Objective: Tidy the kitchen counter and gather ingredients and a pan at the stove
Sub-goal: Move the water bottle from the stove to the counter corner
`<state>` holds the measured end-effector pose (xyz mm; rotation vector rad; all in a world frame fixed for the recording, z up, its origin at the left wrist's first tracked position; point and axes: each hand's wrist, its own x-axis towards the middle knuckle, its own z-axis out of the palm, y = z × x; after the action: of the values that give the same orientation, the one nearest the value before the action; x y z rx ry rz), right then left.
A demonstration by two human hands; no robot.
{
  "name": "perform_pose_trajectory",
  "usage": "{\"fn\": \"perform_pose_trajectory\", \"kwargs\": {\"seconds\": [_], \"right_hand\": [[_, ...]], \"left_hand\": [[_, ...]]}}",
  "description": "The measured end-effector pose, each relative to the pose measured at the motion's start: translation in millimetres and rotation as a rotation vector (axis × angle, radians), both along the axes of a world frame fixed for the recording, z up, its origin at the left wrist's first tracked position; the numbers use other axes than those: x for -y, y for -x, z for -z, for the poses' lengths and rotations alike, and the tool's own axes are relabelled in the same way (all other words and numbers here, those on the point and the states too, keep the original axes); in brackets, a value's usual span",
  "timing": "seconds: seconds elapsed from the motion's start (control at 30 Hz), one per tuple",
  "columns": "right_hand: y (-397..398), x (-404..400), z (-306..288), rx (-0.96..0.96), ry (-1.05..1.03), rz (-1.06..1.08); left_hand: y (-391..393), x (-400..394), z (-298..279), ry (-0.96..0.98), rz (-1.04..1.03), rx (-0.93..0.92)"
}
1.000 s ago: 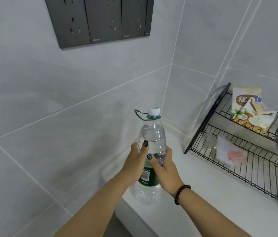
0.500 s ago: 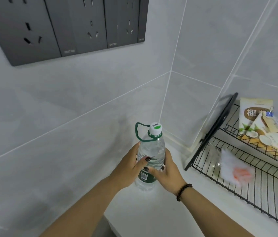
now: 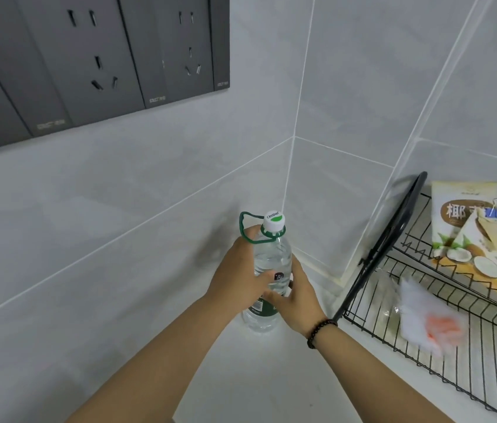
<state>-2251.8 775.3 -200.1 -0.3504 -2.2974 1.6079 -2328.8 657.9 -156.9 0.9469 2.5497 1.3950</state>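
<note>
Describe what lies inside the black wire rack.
In the wire rack lie a coconut packet with a blue clip and a blurred white-and-orange bag. Its right end is out of frame.

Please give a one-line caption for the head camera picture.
Both hands, left and right, grip an upright water bottle on the counter corner.

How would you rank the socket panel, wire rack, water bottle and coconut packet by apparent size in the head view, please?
1. Socket panel and wire rack: similar, both cropped.
2. Water bottle and coconut packet: too alike to rank.
</note>
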Motion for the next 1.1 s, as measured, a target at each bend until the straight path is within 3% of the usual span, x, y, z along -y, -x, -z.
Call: {"fn": "perform_pose_trajectory", "kwargs": {"seconds": [0.23,0.63,1.1], "right_hand": [[26.5,-17.0,3.7,0.008,0.101,0.048],[48.7,-37.9,8.1,-0.015,0.201,0.152],[65.8,-50.1,16.7,-0.043,0.149,0.299]], "left_hand": [[17.8,-30.1,0.8,0.098,-0.095,-0.075],[40.6,-61.0,-3.9,0.099,-0.091,-0.090],[56.1,-80.5,-1.1,0.005,-0.006,-0.090]]}}
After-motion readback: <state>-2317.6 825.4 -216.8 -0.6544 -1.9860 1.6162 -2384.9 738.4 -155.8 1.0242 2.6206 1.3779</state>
